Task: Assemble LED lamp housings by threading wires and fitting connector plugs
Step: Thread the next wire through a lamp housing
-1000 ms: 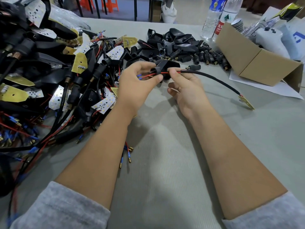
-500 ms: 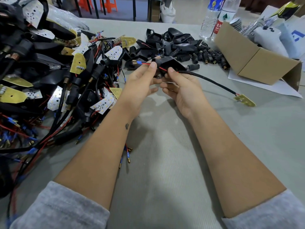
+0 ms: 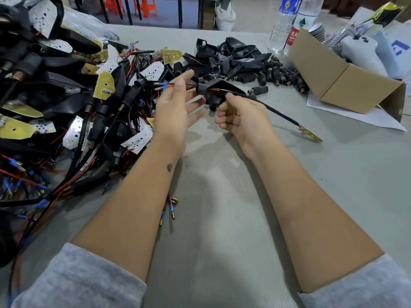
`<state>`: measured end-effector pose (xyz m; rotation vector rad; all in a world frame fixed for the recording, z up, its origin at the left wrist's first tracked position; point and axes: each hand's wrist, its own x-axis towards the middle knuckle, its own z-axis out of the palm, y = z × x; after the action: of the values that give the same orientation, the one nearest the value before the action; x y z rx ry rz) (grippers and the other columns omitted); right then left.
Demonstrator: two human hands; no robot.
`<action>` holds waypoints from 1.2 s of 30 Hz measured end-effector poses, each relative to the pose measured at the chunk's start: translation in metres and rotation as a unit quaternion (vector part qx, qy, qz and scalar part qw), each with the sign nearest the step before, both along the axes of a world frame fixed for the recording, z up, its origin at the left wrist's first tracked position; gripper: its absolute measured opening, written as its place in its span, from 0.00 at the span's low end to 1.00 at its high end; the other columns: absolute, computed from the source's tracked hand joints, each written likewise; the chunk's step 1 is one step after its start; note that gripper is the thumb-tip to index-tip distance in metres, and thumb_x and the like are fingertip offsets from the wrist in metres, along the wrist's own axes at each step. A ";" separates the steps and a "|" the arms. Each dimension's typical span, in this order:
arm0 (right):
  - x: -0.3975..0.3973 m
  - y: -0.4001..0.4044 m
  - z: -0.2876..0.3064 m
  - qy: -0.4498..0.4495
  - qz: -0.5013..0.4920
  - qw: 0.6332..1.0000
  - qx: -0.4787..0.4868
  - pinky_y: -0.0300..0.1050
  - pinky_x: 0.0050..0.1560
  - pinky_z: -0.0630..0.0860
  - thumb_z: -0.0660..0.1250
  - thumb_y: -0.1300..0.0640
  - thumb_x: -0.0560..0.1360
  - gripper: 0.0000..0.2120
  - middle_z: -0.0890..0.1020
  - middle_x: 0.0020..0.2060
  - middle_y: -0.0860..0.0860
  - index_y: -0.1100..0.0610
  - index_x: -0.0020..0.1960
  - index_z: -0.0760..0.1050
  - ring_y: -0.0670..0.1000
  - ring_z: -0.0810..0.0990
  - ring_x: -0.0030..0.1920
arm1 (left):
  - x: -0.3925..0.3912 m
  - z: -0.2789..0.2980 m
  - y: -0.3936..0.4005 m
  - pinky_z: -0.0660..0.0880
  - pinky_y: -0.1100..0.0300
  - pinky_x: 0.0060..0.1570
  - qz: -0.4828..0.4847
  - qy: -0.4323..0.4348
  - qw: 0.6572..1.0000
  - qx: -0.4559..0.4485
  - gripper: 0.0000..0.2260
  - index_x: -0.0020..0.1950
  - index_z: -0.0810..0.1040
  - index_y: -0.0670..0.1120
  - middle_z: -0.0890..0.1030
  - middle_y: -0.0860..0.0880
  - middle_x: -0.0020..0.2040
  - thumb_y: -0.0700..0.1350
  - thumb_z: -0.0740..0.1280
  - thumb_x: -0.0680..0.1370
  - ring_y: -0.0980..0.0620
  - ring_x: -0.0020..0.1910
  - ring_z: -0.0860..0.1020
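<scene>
Bare table point(image 3: 222, 218) between wire pile point(image 3: 55, 118), box point(image 3: 344, 85)

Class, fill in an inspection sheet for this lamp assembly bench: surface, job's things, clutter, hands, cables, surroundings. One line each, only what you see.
Surface: grey ribbed table, a white sheet under the cardboard box.
Job's things: black housing held above the table; loose housings and plugs heaped behind; finished assemblies piled at left.
Clutter: two water bottles; white bagged items in the box.
Hands: left hand open, fingers straight, wires crossing them; right hand has its grip on the housing.
Cables: red and black wires exit the housing leftward; black sheathed cable runs right to a yellow board.
Surroundings: orange stools, floor beyond.
</scene>
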<state>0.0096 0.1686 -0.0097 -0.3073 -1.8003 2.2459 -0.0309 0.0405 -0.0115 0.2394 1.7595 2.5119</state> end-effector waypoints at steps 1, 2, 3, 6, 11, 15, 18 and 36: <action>0.000 0.000 0.000 -0.001 -0.013 1.000 -0.012 0.38 0.32 0.75 0.62 0.57 0.81 0.15 0.79 0.30 0.55 0.62 0.37 0.76 0.50 0.78 0.30 | -0.001 0.001 -0.001 0.80 0.53 0.54 0.017 -0.010 1.000 0.023 0.13 0.59 0.77 0.55 0.83 0.46 0.55 0.52 0.53 0.85 0.47 0.53 0.83; 0.000 0.001 0.000 -0.003 -0.026 0.999 -0.022 0.38 0.32 0.74 0.61 0.57 0.81 0.16 0.79 0.30 0.54 0.61 0.36 0.76 0.49 0.78 0.30 | -0.002 0.002 -0.003 0.81 0.53 0.53 0.032 -0.017 0.998 0.050 0.14 0.59 0.76 0.54 0.83 0.46 0.53 0.52 0.52 0.85 0.47 0.52 0.84; 0.000 0.002 0.000 -0.005 -0.037 0.999 -0.030 0.37 0.31 0.74 0.60 0.56 0.81 0.17 0.79 0.29 0.54 0.61 0.36 0.76 0.49 0.78 0.29 | -0.003 0.003 -0.004 0.81 0.53 0.51 0.045 -0.022 0.996 0.077 0.14 0.59 0.76 0.53 0.83 0.45 0.52 0.52 0.51 0.85 0.47 0.51 0.84; -0.001 0.005 0.000 -0.007 -0.058 0.996 -0.068 0.37 0.31 0.73 0.58 0.53 0.82 0.21 0.78 0.28 0.52 0.60 0.35 0.76 0.48 0.77 0.29 | -0.004 0.003 -0.009 0.81 0.54 0.50 0.063 -0.030 0.987 0.146 0.16 0.59 0.74 0.50 0.83 0.43 0.51 0.53 0.49 0.85 0.47 0.51 0.84; -0.001 0.006 0.000 0.001 -0.054 0.993 -0.106 0.37 0.30 0.72 0.57 0.52 0.83 0.22 0.77 0.27 0.52 0.59 0.34 0.75 0.48 0.76 0.28 | -0.005 0.004 -0.010 0.80 0.54 0.52 0.059 -0.031 0.982 0.179 0.16 0.60 0.73 0.51 0.84 0.44 0.49 0.55 0.49 0.85 0.47 0.52 0.84; -0.002 0.005 -0.001 -0.002 -0.046 0.995 -0.092 0.37 0.31 0.72 0.57 0.53 0.82 0.22 0.77 0.27 0.52 0.60 0.32 0.74 0.48 0.76 0.27 | -0.002 0.005 -0.003 0.78 0.49 0.59 0.005 -0.032 0.996 0.084 0.09 0.58 0.73 0.52 0.83 0.49 0.48 0.53 0.58 0.83 0.50 0.52 0.83; -0.002 0.003 0.000 -0.005 -0.026 0.997 -0.072 0.38 0.31 0.72 0.56 0.53 0.82 0.22 0.77 0.26 0.53 0.60 0.32 0.74 0.48 0.75 0.27 | 0.001 0.000 0.005 0.78 0.52 0.58 -0.055 0.006 0.998 -0.008 0.07 0.59 0.75 0.54 0.83 0.52 0.52 0.49 0.61 0.83 0.51 0.56 0.82; 0.001 0.002 0.002 -0.021 0.004 1.000 -0.006 0.36 0.28 0.71 0.57 0.54 0.82 0.21 0.78 0.26 0.51 0.59 0.34 0.76 0.47 0.75 0.26 | -0.003 0.001 0.000 0.80 0.56 0.51 -0.008 -0.030 0.997 0.076 0.08 0.56 0.75 0.50 0.84 0.50 0.49 0.49 0.58 0.84 0.51 0.51 0.83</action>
<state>0.0104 0.1703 -0.0079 -0.3531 -1.8124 2.2743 -0.0337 0.0403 -0.0104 0.1838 1.5393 2.6153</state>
